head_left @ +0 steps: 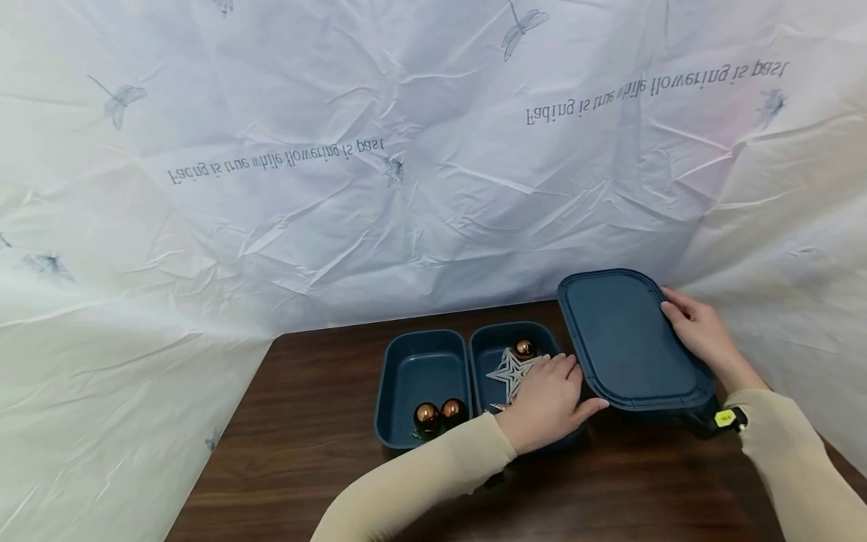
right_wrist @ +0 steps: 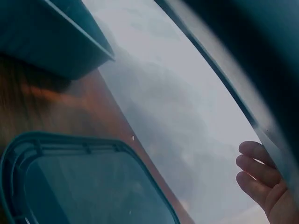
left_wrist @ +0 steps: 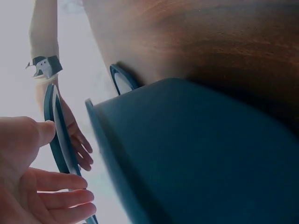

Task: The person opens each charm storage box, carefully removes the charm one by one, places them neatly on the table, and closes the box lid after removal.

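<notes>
Lid (head_left: 630, 339), dark blue and round-cornered, is held tilted above the right part of the wooden table (head_left: 298, 421), just beside two containers. Its right edge is pinched by the right hand (head_left: 701, 335): the thumb is laid over the rim on the upper face, while the other fingers, nearly straight, are seen along the underside in the right wrist view. The opposite side of the lid is met by the left hand (head_left: 549, 399), whose fingers are extended and whose thumb is spread well away from them. In the left wrist view the thumb tip is seen at the lid's edge and the fingers are set across it; how firmly the lid is gripped there cannot be told.

Part of the right container (head_left: 484, 388) is covered from view by the left hand and forearm. Inside it are seen a silvery star ornament (head_left: 508, 374) and a copper-coloured ball (head_left: 524, 348). In the left container (head_left: 420, 369), placed close alongside, two shiny brown balls (head_left: 428, 418) are gathered near the front. Below the raised lid, a second lid (right_wrist: 93, 182) is laid on the table. A black wrist device (head_left: 725, 419) with a yellow patch is worn at the right cuff. Behind everything, a creased white sheet (head_left: 433, 226) is hung, printed with dragonflies and lettering.
</notes>
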The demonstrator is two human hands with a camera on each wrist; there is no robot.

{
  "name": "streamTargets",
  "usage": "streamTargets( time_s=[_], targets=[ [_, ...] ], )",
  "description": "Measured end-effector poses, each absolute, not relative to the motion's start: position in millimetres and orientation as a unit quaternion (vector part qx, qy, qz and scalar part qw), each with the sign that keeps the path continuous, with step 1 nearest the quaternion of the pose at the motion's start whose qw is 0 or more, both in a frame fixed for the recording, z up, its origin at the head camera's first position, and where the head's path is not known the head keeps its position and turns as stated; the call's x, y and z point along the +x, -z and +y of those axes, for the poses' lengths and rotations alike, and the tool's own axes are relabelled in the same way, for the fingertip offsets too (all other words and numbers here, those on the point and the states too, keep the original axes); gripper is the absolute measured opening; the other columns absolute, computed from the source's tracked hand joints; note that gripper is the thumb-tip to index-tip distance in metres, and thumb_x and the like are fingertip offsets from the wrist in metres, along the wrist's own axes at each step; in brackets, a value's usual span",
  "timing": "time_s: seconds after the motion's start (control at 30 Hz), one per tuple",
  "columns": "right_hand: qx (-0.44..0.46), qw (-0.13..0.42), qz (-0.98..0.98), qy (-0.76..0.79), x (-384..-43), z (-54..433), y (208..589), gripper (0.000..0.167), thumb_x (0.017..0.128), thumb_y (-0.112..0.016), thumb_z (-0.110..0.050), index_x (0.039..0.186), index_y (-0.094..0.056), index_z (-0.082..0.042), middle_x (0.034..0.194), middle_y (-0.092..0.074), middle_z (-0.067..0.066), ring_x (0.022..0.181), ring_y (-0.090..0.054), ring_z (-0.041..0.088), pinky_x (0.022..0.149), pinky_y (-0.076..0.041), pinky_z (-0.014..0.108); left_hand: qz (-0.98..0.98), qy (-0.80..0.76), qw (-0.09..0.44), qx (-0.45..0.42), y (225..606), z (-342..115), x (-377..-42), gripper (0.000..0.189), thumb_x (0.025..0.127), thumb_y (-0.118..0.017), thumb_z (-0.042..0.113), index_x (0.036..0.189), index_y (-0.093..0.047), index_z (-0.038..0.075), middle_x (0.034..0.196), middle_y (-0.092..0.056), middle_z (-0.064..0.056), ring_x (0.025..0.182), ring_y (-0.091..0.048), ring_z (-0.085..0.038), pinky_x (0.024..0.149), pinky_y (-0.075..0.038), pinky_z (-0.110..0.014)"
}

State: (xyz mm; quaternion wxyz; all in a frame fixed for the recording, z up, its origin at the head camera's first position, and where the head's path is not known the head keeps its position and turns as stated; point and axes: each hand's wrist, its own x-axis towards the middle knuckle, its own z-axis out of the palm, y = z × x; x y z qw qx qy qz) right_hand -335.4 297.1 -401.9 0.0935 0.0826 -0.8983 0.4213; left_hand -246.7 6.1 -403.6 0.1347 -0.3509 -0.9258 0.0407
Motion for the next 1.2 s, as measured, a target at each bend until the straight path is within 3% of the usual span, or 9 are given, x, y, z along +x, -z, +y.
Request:
streamTargets(
  time_s=[0.23, 0.57, 0.77, 1.03, 1.2],
  targets=[
    [0.096, 0.09, -0.898, -0.421, -331, 310, 417, 0.059, 0.112, -0.031, -0.033, 0.157, -0.025, 0.004, 0.153, -0.022, 0.042, 0.129, -0.03, 0.066, 0.094, -0.034, 0.072, -0.913, -0.094, 0.156, -0.366, 414, 21, -242, 0.063, 0.106, -0.031, 0.058, 0.139, -0.062, 0.014, 0.139, -0.058, -0.001, 0.136, -0.048, -0.015, 0.116, -0.031, -0.032],
    [0.077, 0.059, -0.913, -0.397, -324, 318, 430, 0.062, 0.111, -0.029, -0.038, 0.157, -0.023, 0.003, 0.143, -0.031, 0.048, 0.121, -0.037, 0.065, 0.086, -0.038, 0.068, -0.894, -0.14, 0.186, -0.383, 428, 31, -235, 0.05, 0.107, -0.037, 0.054, 0.112, -0.076, 0.024, 0.122, -0.067, 0.003, 0.125, -0.057, -0.014, 0.113, -0.036, -0.031],
    [0.075, 0.057, -0.912, -0.4, -325, 320, 438, 0.061, 0.111, -0.03, -0.037, 0.157, -0.025, 0.003, 0.141, -0.036, 0.047, 0.115, -0.047, 0.059, 0.077, -0.044, 0.057, -0.882, -0.163, 0.205, -0.392, 436, 34, -234, 0.045, 0.108, -0.037, 0.051, 0.107, -0.074, 0.025, 0.11, -0.068, 0.005, 0.116, -0.059, -0.014, 0.109, -0.04, -0.031],
    [0.067, 0.046, -0.911, -0.403, -329, 321, 446, 0.062, 0.111, -0.029, -0.037, 0.156, -0.025, 0.005, 0.143, -0.034, 0.046, 0.118, -0.046, 0.059, 0.082, -0.044, 0.06, -0.88, -0.198, 0.182, -0.391, 446, 43, -235, 0.04, 0.108, -0.038, 0.049, 0.105, -0.076, 0.036, 0.103, -0.068, 0.012, 0.107, -0.057, -0.011, 0.11, -0.036, -0.032],
    [0.059, 0.028, -0.914, -0.4, -330, 321, 450, 0.063, 0.111, -0.028, -0.039, 0.157, -0.023, 0.004, 0.143, -0.035, 0.045, 0.116, -0.049, 0.057, 0.081, -0.046, 0.056, -0.875, -0.222, 0.16, -0.399, 452, 50, -235, 0.037, 0.108, -0.039, 0.047, 0.107, -0.076, 0.042, 0.108, -0.07, 0.015, 0.116, -0.058, -0.01, 0.113, -0.032, -0.031]
  ],
)
